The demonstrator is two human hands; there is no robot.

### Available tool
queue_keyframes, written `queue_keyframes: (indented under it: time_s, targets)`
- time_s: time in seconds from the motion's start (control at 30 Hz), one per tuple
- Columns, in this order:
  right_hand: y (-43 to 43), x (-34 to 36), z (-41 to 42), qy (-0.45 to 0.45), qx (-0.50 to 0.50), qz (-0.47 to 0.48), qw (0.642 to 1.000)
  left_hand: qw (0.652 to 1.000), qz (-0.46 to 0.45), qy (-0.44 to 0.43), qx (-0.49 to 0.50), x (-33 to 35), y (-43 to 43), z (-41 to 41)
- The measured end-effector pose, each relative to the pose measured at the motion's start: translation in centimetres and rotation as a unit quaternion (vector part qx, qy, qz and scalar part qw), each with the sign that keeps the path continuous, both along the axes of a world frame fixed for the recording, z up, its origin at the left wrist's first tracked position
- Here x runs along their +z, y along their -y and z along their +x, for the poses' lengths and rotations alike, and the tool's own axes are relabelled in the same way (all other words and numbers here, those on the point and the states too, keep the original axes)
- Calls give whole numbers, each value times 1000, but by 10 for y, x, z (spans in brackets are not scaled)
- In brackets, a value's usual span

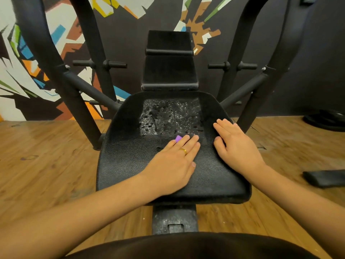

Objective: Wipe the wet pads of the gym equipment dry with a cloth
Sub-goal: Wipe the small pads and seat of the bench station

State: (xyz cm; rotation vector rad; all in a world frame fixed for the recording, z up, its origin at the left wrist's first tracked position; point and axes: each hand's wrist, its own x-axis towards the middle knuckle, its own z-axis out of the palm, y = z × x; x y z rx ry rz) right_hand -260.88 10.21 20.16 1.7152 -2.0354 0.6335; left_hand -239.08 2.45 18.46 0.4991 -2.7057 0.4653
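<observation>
The seat pad (pixel 130 165) of the gym machine is only partly dry. A patch of water droplets (pixel 168 116) beads its upper middle, while the near half looks matt and free of drops. The purple cloth (pixel 178 138) lies on the pad at the lower edge of that wet patch, with only a corner showing past the fingertips. The left hand (pixel 173 163), wearing a gold ring (pixel 183 151), lies flat over the cloth with straight fingers, pressing it down rather than clutching it. The right hand (pixel 237 146) rests flat and empty on the right side of the seat, fingers extended, seemingly steadying.

My judgement is that the seat is about half done and the droplet patch ahead of the cloth is the next stretch to wipe. Beyond the seat, the back pad (pixel 169 73) and the head pad (pixel 169 41) show a fine speckle; whether that is water I cannot tell, so they may be left to do.

Around the machine are the wooden floor (pixel 46 156) and a flat black item (pixel 324 177) lying on it at the right
</observation>
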Motion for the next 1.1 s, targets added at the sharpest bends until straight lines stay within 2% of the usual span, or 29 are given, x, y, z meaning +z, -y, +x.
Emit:
queue_keyframes:
  time_s: [0.33,0.43,0.67,0.83,0.97,1.1]
  targets:
    - [0,-1,0,0,16,-18,1000,1000,-8,-2,-25,6,-1,-26]
    - [1,-2,-2,6,18,-9,1000,1000,-1,-10,15,0,0,-2]
    - [1,-1,-5,12,19,1,1000,983,47,-30,175,4,25,85]
    - [0,0,-4,11,18,3,1000,968,81,-47,234,27,52,81]
    - [0,-1,-4,11,19,3,1000,965,113,-24,235,51,84,73]
    - [-1,0,-4,11,18,5,1000,969,121,-25,212,48,80,80]
